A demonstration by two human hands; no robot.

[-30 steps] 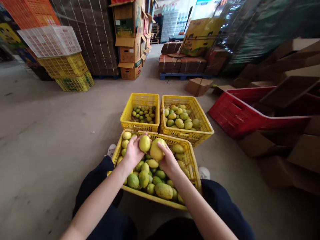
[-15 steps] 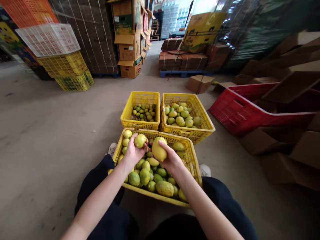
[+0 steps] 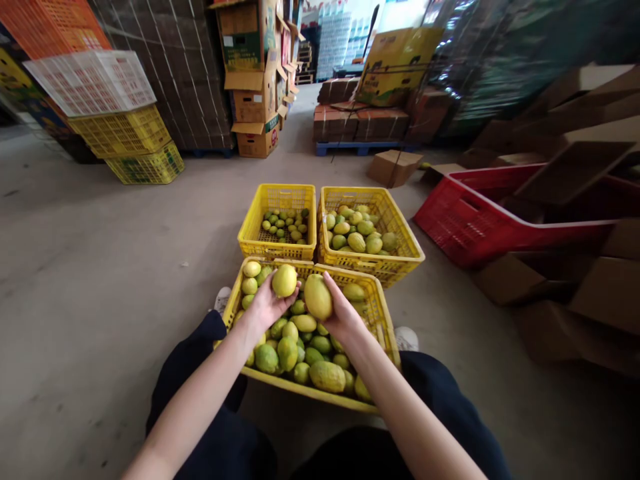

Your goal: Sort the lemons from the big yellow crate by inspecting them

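Observation:
A round yellow lemon (image 3: 285, 281) rests in the curled fingers of my left hand (image 3: 267, 307). My right hand (image 3: 343, 313) grips a bigger, longer yellow lemon (image 3: 319, 298), its thumb along the fruit's upper right side. Both fruits are held side by side, a small gap apart, over the near yellow crate (image 3: 387, 320). Many green and yellow lemons (image 3: 287, 353) of mixed size fill that crate; my hands and forearms hide some of them.
Behind stand two more yellow crates: the left one (image 3: 245, 237) holds small lemons, the right one (image 3: 405, 243) larger ones. A red crate (image 3: 450, 220) with cardboard lies at right. Stacked crates (image 3: 125, 133) rise at left, and a cardboard box (image 3: 394, 168) sits on the floor (image 3: 125, 267) farther back.
The lemon in my left hand has turned and shifted slightly right. My right hand's lemon has tilted a little and moved slightly lower. The whole view has shifted slightly.

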